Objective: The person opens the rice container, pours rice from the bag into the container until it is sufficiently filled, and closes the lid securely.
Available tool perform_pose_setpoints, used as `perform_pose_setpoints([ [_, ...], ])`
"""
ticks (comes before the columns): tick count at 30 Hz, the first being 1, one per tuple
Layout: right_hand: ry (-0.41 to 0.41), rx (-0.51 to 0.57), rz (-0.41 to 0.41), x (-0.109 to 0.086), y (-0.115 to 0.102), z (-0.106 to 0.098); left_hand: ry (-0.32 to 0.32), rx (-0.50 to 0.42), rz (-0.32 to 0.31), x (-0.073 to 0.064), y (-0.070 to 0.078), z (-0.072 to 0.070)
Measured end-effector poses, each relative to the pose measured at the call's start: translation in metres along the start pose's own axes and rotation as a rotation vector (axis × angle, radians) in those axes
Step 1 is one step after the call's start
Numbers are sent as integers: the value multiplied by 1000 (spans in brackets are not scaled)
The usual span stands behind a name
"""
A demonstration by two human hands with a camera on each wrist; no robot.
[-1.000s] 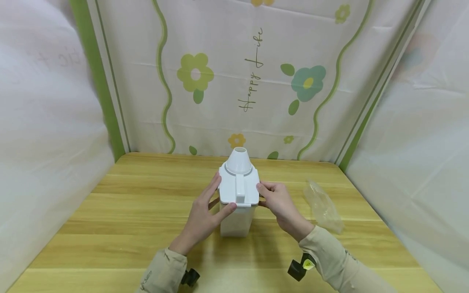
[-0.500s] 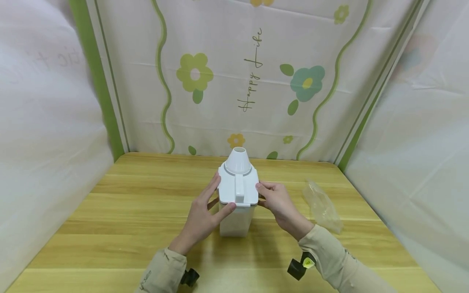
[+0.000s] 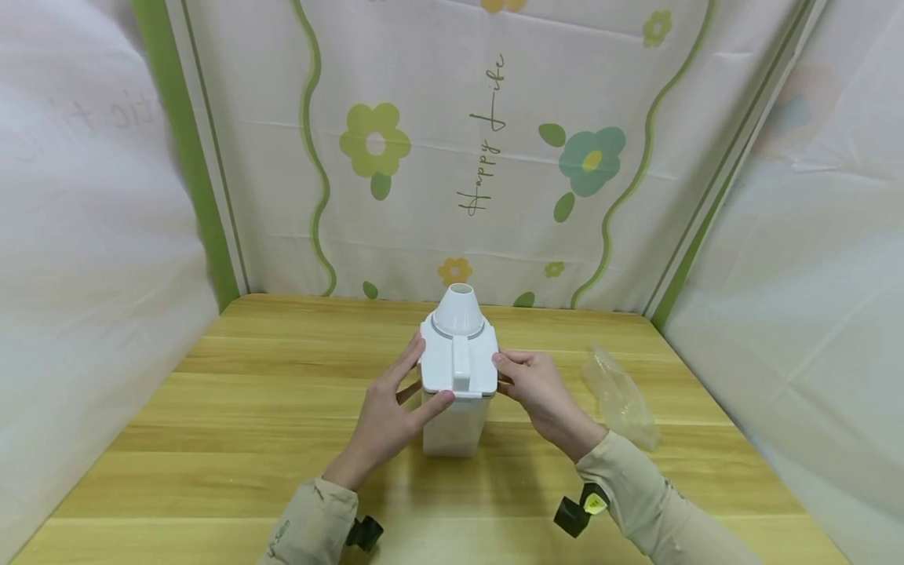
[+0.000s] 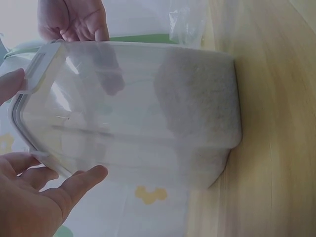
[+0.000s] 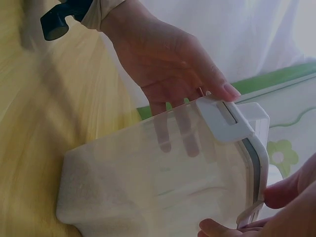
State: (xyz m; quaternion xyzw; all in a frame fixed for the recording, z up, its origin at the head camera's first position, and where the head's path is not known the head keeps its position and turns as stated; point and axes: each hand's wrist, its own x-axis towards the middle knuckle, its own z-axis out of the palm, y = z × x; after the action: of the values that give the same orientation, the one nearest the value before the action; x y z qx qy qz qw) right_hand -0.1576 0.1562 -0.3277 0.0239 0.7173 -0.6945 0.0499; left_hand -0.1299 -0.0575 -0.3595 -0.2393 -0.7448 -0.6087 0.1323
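Observation:
A translucent plastic storage container [image 3: 452, 431] stands upright on the table, with a white lid [image 3: 438, 365] on top. The lid carries a white cone [image 3: 459, 312] and a raised handle [image 3: 461, 365]. Fine pale grains [image 4: 202, 94] fill its lower part; their kind is unclear. My left hand [image 3: 384, 420] holds the lid from the left, thumb at the front edge by a white clip [image 5: 227, 126] and fingers along the side. On the right, my right hand [image 3: 540, 392] pinches the lid's edge at a side clip [image 5: 249, 215], thumb above and fingers below. Some fingertips are hidden behind the container.
A crumpled clear plastic bag [image 3: 621, 400] lies on the wooden table [image 3: 247, 408] to the right of the container. Fabric walls enclose the table at the left, right and back; the back curtain [image 3: 424, 220] has a flower print.

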Motion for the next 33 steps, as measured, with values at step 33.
perform_pose_setpoints([
  [33,20,-83,-86,-7,6,17,-24,2,-13,0,6,2],
])
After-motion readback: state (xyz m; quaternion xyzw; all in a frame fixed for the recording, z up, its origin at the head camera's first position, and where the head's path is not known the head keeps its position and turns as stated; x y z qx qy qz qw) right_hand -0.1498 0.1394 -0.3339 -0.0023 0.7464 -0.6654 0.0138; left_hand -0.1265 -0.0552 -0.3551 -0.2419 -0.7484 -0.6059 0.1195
